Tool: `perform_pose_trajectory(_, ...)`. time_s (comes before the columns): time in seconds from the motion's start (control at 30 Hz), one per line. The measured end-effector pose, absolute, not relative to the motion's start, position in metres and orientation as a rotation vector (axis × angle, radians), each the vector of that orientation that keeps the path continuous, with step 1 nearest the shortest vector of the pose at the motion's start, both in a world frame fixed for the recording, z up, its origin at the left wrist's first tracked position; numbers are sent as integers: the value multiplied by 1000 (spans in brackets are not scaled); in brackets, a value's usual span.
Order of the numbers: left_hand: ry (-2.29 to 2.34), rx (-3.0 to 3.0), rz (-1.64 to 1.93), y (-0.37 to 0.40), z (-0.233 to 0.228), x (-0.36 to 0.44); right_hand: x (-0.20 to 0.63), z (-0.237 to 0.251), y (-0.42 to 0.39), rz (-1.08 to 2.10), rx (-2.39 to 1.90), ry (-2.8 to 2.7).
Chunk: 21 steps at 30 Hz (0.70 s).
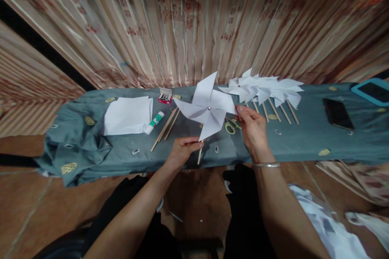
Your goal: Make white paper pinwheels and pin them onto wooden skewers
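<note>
A white paper pinwheel (209, 107) with a pin at its centre is held up over the cloth-covered table. My left hand (184, 149) grips its wooden stick (199, 156) just below the blades. The fingertips of my right hand (251, 124) pinch the tip of the pinwheel's right blade. Behind my right hand lie yellow-green scissors (231, 126), partly hidden by the pinwheel and the fingers. Several more paper pinwheels (264, 87) on sticks lie overlapping in a row to the right.
On the left of the table (127, 162) are a stack of white paper (127, 115), a glue stick (154, 123), loose wooden sticks (164, 129) and an open red box of pins (165, 96). A phone (338, 113) and a blue-framed device (373, 91) lie right. A curtain (188, 24) hangs behind.
</note>
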<state>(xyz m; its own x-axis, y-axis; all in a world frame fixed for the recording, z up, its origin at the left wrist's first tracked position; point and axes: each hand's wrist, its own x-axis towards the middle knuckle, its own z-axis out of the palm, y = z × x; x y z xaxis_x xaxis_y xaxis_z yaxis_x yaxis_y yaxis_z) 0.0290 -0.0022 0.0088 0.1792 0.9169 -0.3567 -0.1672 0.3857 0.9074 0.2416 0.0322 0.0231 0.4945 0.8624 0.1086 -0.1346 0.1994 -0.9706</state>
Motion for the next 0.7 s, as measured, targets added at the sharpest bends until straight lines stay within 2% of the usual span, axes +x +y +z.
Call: perform_pose_trajectory(0.7, 1137, 844, 1038, 2, 8, 25, 221, 22, 21, 958, -1212, -746)
